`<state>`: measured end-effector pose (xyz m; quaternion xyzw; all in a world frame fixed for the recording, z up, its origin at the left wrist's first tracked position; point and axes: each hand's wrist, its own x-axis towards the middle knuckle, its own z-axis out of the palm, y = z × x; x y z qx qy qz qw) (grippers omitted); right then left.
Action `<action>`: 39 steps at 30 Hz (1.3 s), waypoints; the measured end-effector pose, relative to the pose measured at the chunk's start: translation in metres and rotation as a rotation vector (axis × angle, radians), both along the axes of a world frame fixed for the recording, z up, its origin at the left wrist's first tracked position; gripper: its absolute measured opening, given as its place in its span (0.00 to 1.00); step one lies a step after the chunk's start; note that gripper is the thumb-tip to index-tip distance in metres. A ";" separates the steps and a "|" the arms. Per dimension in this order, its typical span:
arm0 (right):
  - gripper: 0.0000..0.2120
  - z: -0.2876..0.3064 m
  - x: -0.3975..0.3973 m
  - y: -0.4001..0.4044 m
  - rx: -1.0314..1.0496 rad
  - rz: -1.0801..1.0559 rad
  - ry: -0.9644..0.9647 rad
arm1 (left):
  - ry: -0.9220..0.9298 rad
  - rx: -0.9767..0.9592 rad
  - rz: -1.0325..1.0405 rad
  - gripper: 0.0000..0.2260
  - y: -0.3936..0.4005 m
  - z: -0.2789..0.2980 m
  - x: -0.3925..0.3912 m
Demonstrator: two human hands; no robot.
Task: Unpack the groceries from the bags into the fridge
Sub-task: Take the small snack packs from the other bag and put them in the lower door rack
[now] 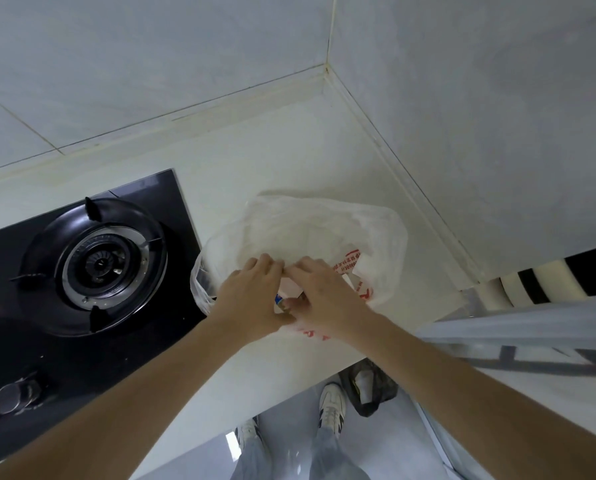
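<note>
Nearest, at 6 o'clock: two shoes (331, 403) on a grey floor (289, 441), with a dark bag (369, 386) just beside the right one, under the counter's edge. Further up, from 7 and 5 o'clock, two bare forearms meeting at centre. Left hand (251, 296) and right hand (319, 296) side by side, fingertips touching, fingers curled into the mouth of a white bag (324, 233), gripping its plastic. Between the palms, a small item (280, 301), too hidden to name. Bag on the pale counter (255, 161), red print at its 4 o'clock side. At 9 o'clock, just beside the bag: black hob (172, 216) with burner (99, 261) and a knob (7, 398). Furthest, at 12 o'clock: tiled wall (151, 46).
</note>
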<state>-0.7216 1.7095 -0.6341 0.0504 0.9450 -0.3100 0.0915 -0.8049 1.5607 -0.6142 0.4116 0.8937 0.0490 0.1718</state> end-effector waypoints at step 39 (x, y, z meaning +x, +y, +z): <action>0.18 0.006 -0.013 0.029 -0.019 -0.139 -0.079 | 0.074 0.085 -0.034 0.26 0.010 -0.025 0.011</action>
